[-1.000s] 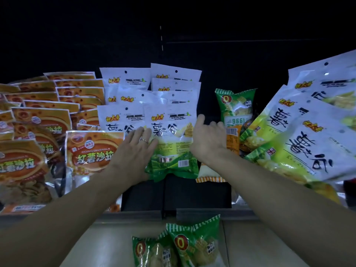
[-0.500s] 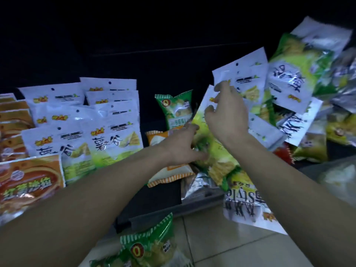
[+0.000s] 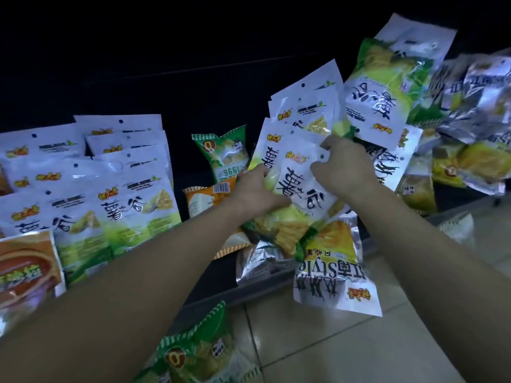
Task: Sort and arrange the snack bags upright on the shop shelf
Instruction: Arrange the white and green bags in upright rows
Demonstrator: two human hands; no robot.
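Observation:
A white-and-green snack bag [image 3: 297,183] with black characters lies at the front of a leaning pile on the dark shelf [image 3: 210,283]. My left hand [image 3: 255,193] grips its lower left side. My right hand [image 3: 341,167] pinches its upper right corner. Behind it more white-and-green bags [image 3: 304,106] lean back, one of them upside down [image 3: 378,106]. A neat upright row of the same bags [image 3: 132,200] stands at the left.
A green bag [image 3: 226,153] stands alone mid-shelf, with an orange bag [image 3: 206,199] lying below it. Orange-red bags [image 3: 25,269] sit far left. A yellow upside-down bag [image 3: 336,269] overhangs the shelf edge. Jumbled bags [image 3: 470,117] fill the right. Green bags [image 3: 199,352] lie on the tiled floor.
My view swung right from the tidy row to the messy pile. Both hands left the row's front bag and took hold of a white-and-green bag in the pile.

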